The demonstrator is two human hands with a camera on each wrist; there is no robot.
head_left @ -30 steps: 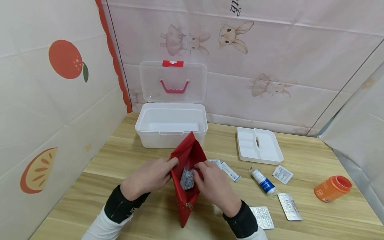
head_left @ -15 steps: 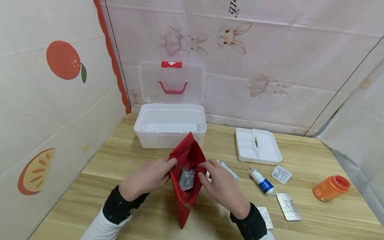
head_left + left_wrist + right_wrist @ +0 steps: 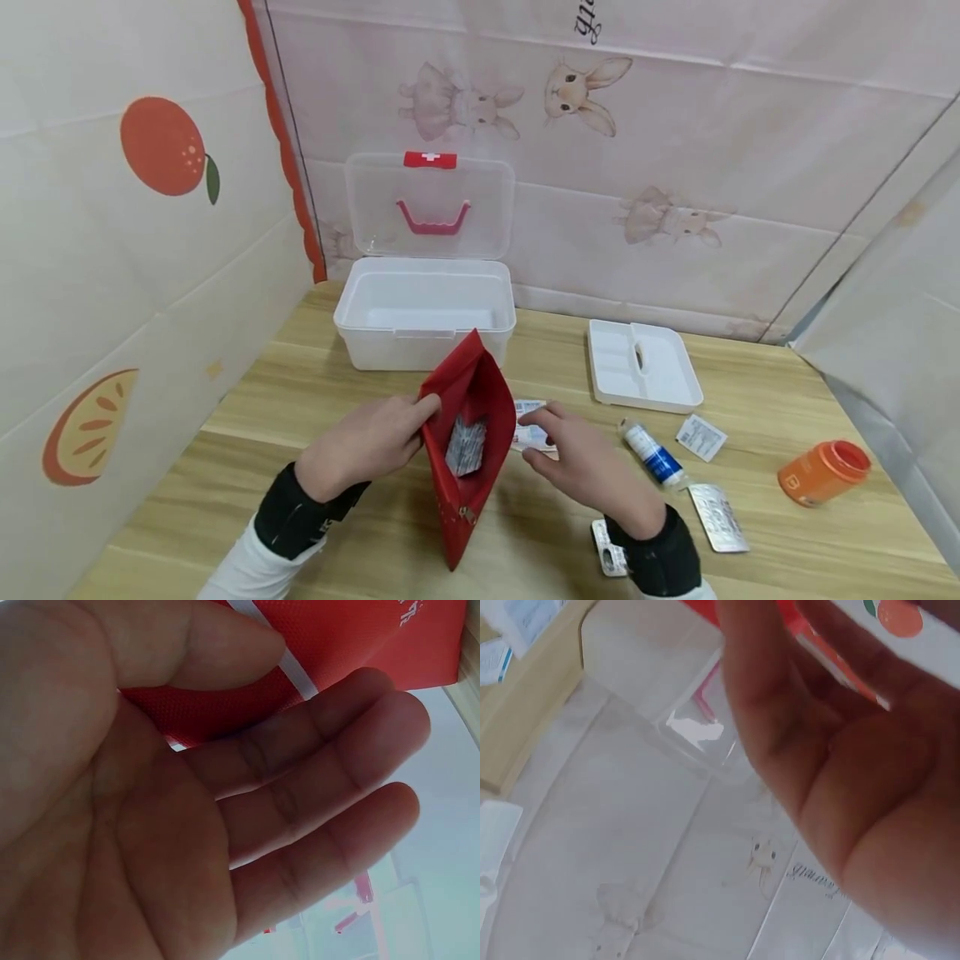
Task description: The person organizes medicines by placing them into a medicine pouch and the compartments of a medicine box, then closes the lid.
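A red zippered pouch stands with its mouth spread wide, and a silvery packet shows inside it. My left hand pinches the pouch's left edge between thumb and fingers; the left wrist view shows the thumb against the red fabric. My right hand is off the pouch, just to its right, with loosely bent fingers and nothing seen in them. Beneath its fingertips lie flat printed packets, partly covered by the hand. A blister pack lies beside the right wrist, partly hidden.
Behind the pouch stands a white box with its clear lid raised. A white divided tray lies at back right. Right of my hand are a blue-and-white tube, a small sachet, another blister pack and an orange bottle.
My right hand has come out of the pouch and moved right, over the printed packets. The silvery packet stays in the pouch. My left hand keeps its grip on the edge.
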